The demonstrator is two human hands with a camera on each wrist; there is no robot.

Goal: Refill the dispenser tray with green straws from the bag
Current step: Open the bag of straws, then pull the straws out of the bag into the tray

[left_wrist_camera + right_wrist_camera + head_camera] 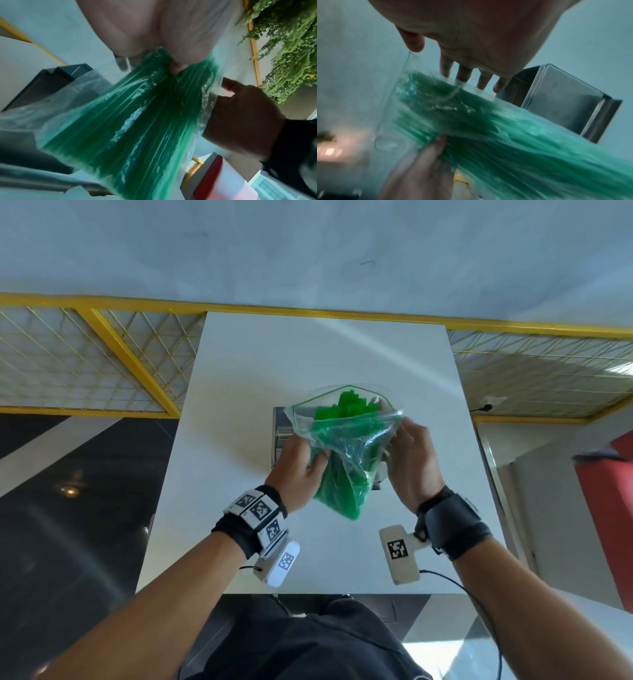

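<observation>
A clear zip bag [346, 453] full of green straws [342, 409] is held tilted above the metal dispenser tray [281, 426] in the middle of the white table [239, 392]. The bag's mouth is open and faces away from me, with straw ends showing. My left hand [308, 460] grips the bag round its middle, squeezing the straws [137, 121]. My right hand [397, 440] pinches the bag's right edge near the mouth, thumb on the rim [414, 44]. The bag [488, 128] hides most of the tray [565, 97].
A yellow mesh railing [102, 354] runs behind the table. A red panel [616, 508] stands at the right. Dark floor lies left of the table. Green foliage [283, 47] hangs overhead in the left wrist view.
</observation>
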